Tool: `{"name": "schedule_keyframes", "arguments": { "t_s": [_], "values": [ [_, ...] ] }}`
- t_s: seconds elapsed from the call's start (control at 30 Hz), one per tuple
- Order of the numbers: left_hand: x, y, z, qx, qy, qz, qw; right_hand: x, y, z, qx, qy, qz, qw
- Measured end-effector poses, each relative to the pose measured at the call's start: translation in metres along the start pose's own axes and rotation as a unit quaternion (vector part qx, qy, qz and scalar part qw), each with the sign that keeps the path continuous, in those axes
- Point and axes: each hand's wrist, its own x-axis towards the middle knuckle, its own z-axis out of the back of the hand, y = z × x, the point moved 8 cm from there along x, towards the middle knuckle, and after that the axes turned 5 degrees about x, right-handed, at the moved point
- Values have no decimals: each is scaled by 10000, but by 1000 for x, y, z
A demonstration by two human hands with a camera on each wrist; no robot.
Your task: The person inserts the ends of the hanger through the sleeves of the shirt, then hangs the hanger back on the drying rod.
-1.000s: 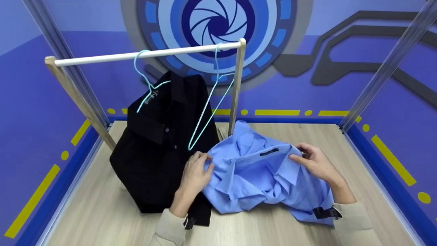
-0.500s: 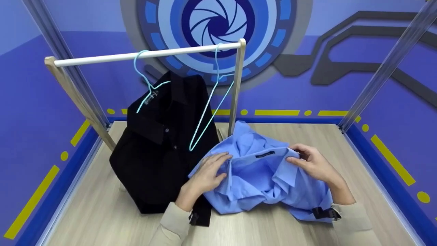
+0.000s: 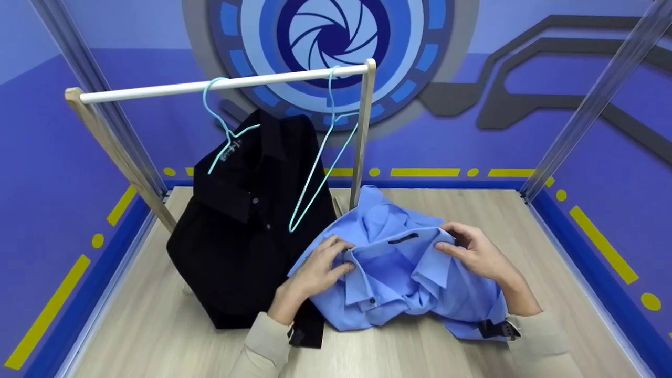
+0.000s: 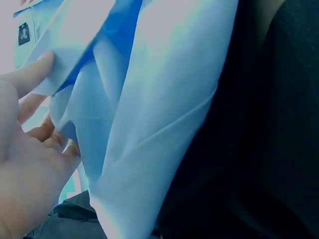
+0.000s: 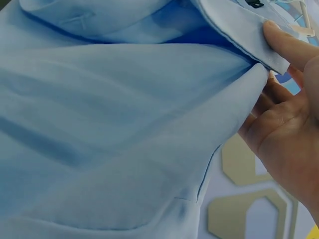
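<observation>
A light blue collared shirt lies bunched on the wooden tabletop, its neck opening facing up and a dark label inside the collar. My left hand pinches the collar's left side between thumb and fingers; the left wrist view shows the thumb over the cloth and the other fingers behind it. On the opposite side, my right hand pinches the collar's right part, thumb in front. The cloth hides some fingertips. Just beyond the left hand, a bare turquoise hanger hangs from the rack.
A rack with a white rail and wooden legs stands at the back left. A black shirt hangs there on another turquoise hanger, its lower part reaching the tabletop. Blue printed walls enclose the sides.
My left hand has moved right and taken hold of the blue shirt's collar, turning its left front so a button shows. My right hand has shifted slightly left, keeping its pinch.
</observation>
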Motion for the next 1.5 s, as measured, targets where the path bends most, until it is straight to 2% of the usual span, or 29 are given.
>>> {"name": "schedule_keyframes", "arguments": {
  "t_s": [0.1, 0.23, 0.4, 0.57, 0.87, 1.0, 1.1, 1.23, 1.43, 1.47, 1.5],
  "values": [
    [1, -2, 9, -123, -448, -46, 9989, -1, -2, -1, -302, 31, -96, 9995],
    [4, -5, 20, -38, -989, -87, 9951, -3, -6, -3, -681, 192, -322, 9970],
    [5, -7, 28, -44, -1437, -59, 9896, -7, -15, -7, -818, 616, -623, 9928],
    [4, -9, 35, 16, -1758, -27, 9844, -14, -27, -10, -804, 1065, -1033, 9857],
    [1, -9, 46, 173, -2184, 22, 9757, -31, -44, -6, -965, 1694, -1413, 9706],
    [-2, -6, 50, 99, -2367, 207, 9713, -38, -50, -1, -1121, 1875, -1659, 9617],
    [-5, -2, 53, 31, -2519, 403, 9669, -45, -54, 4, -1481, 1936, -1920, 9506],
    [-8, 1, 56, 21, -2644, 587, 9626, -56, -60, 10, -2008, 1936, -2441, 9288],
    [-11, 3, 60, 94, -2825, 808, 9558, -78, -70, 20, -2121, 1751, -3836, 8816],
    [-11, 4, 60, 103, -2838, 855, 9550, -81, -71, 22, -2095, 1714, -3997, 8758],
    [-12, 5, 61, 115, -2842, 887, 9546, -82, -70, 24, -2089, 1685, -4053, 8739]
  ]
}}
